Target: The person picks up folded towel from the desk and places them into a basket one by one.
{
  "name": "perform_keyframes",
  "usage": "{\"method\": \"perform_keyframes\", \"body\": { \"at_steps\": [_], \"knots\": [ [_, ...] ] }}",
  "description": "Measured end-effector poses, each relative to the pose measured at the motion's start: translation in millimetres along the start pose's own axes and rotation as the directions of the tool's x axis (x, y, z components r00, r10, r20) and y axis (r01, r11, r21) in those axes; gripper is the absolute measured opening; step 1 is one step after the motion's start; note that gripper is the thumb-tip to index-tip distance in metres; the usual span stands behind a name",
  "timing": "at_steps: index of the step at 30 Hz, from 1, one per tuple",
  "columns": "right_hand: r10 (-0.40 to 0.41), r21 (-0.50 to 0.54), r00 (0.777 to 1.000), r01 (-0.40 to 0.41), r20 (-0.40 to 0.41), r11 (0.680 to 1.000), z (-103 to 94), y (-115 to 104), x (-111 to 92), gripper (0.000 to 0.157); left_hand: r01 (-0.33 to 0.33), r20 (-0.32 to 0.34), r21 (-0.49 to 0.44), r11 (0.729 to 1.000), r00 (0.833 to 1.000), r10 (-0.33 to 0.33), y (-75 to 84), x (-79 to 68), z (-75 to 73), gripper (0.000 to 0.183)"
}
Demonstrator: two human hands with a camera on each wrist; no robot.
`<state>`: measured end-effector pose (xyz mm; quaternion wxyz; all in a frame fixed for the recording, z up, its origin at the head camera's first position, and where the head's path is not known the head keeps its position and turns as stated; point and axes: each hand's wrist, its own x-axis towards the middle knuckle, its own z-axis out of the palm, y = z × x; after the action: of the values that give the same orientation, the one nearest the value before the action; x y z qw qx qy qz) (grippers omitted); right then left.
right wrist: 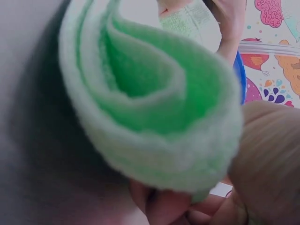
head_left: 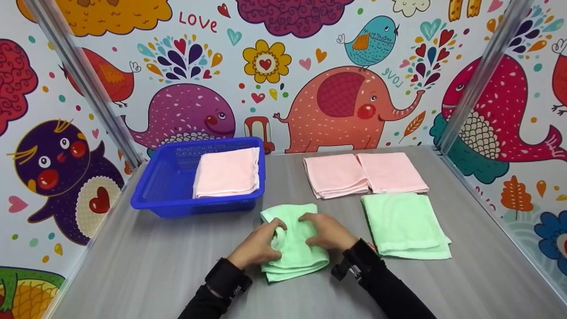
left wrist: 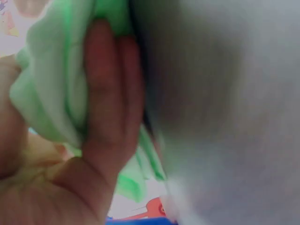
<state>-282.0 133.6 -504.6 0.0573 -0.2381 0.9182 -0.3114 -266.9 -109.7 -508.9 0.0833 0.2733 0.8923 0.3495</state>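
Observation:
A folded light-green towel [head_left: 293,250] lies in front of me on the table, between both hands. My left hand [head_left: 259,243] grips its left side, and that edge bunches up between thumb and fingers. In the left wrist view two fingers [left wrist: 105,84] press against the green cloth [left wrist: 51,65] close to the tabletop. From the other side my right hand [head_left: 330,231] holds the towel's right part with bent fingers. The right wrist view shows the towel's end as curled layers [right wrist: 159,154], with fingertips [right wrist: 168,204] partly hidden below it.
Behind the left hand stands a blue plastic basket [head_left: 148,184] with a folded pink towel [head_left: 228,173] in its right half. Two folded pink towels [head_left: 336,175] lie side by side at the back right. Another folded green towel [head_left: 405,226] lies in front of them. Printed walls enclose the table.

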Motion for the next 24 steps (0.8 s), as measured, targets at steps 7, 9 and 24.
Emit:
{"method": "perform_keyframes", "body": {
  "at_steps": [7,9,24],
  "knots": [
    [-0.060,-0.033,0.998,0.059,-0.033,0.998,-23.3,-17,-5,0.050,-0.075,-0.058,0.009,0.997,0.995,0.076,21.9,-7.1,-19.3,0.057],
    [-0.086,-0.026,0.993,0.084,-0.076,0.996,-34.0,-24,-10,0.047,-0.090,-0.094,-0.001,0.996,0.992,0.090,29.5,-9.6,-26.5,0.054],
    [-0.101,0.035,0.939,0.119,-0.329,0.992,-61.0,-48,-24,0.042,-0.087,-0.295,-0.009,0.996,0.952,0.081,57.2,-22.9,-52.7,0.046]
  ]
}}
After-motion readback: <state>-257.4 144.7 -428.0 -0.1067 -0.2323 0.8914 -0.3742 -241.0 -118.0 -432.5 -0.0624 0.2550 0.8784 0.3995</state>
